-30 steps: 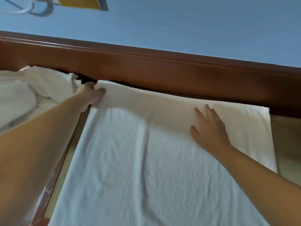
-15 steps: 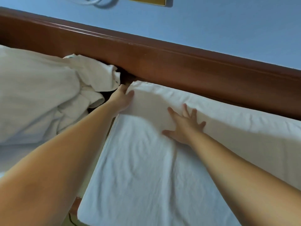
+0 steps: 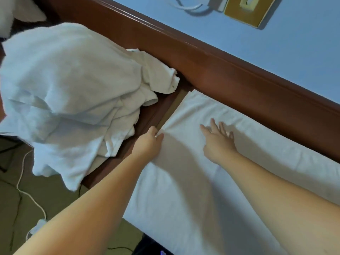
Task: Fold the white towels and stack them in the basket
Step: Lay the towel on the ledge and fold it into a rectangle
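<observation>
A white towel [image 3: 187,190] lies spread flat on the bed, its far edge folded against the wooden headboard. My left hand [image 3: 150,143] pinches the towel's left edge, and the cloth bunches at my fingers. My right hand [image 3: 218,139] lies flat on the towel with its fingers spread, just right of the left hand. A heap of crumpled white towels [image 3: 70,100] sits to the left, over the bed's side. No basket is in view.
A brown wooden headboard [image 3: 230,76] runs across behind the towel, with a blue wall above it. A yellow wall plate [image 3: 248,10] and white cable hang on the wall. White cables [image 3: 27,196] trail over the floor at the lower left.
My left hand has slid from the towel's far corner down along its left edge towards me. My right hand has moved a little left, still flat. The view has turned left, showing more of the heap.
</observation>
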